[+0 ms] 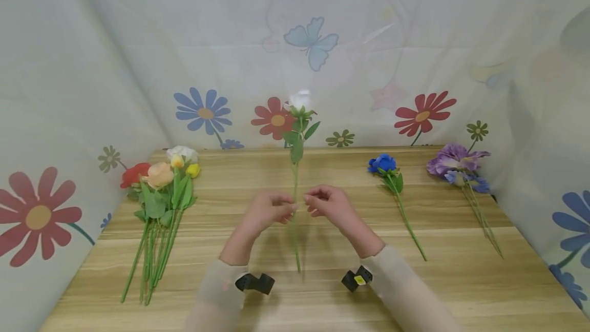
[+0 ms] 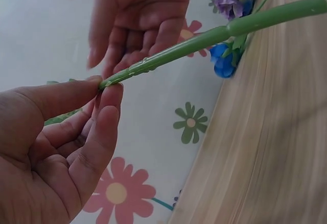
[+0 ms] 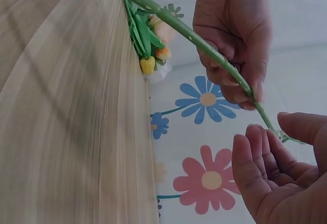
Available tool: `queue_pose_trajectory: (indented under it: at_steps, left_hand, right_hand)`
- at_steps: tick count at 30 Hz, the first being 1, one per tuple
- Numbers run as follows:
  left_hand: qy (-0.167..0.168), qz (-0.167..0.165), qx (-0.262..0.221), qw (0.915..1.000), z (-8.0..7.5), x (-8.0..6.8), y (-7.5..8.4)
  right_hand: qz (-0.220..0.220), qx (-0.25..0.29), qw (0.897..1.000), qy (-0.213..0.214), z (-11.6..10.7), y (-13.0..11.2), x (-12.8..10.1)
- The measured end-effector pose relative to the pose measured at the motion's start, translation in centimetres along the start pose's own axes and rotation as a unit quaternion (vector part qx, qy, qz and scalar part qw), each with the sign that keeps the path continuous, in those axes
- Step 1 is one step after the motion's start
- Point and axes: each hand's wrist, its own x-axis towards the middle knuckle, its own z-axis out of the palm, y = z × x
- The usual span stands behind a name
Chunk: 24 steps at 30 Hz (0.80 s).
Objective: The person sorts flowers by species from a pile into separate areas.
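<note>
Sleeved forearms come in from the near edge of the wooden table (image 1: 322, 291), each with a small black wrist camera, and meet at a white rose (image 1: 300, 100) held upright over the middle of the table. Its green stem (image 1: 295, 209) runs down between both hands, the lower end hanging just above the wood. On the left of the stem, the left hand (image 1: 267, 211) pinches it between thumb and forefinger, clamped on the stem, as the left wrist view shows plainly. On the right of the stem, the right hand (image 1: 329, 204) sits with its fingers loosely curled; in the right wrist view they are apart and relaxed beside the stem, and whether the thumb touches it cannot be told.

Well to the left of the rose lies a bunch of flowers (image 1: 161, 188), red, peach, white and yellow heads toward the back, stems toward the near edge. To the right of the rose lies a blue flower (image 1: 382, 164), and farther right a purple flower (image 1: 454, 163).

Behind and beside the table hangs a pale cloth (image 1: 115, 55) printed with red and blue daisies and a blue butterfly (image 1: 312, 41).
</note>
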Motion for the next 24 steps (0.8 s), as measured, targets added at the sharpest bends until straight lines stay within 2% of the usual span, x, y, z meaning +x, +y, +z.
queue_pose_trajectory:
  at_steps: [9, 17, 21, 24]
  left_hand:
    - [-0.029, 0.026, 0.003, 0.9992, 1.1, 0.1, 0.5]
    - [-0.034, 0.021, -0.001, 0.9992, 1.8, 0.3, 0.4]
    - [-0.037, 0.017, 0.007, 0.9992, 1.4, 0.2, 0.1]
    - [-0.028, 0.013, 0.023, 0.9993, 0.4, -0.2, -0.4]
  right_hand:
    - [0.007, -0.009, 1.000, 0.026, 0.6, -0.5, 0.6]
    - [0.023, -0.010, 0.999, 0.024, 0.0, -0.4, 0.8]
    - [0.026, -0.011, 0.999, 0.017, -0.6, -0.1, 0.8]
    - [0.031, -0.018, 0.999, 0.007, -1.3, 0.6, 0.8]
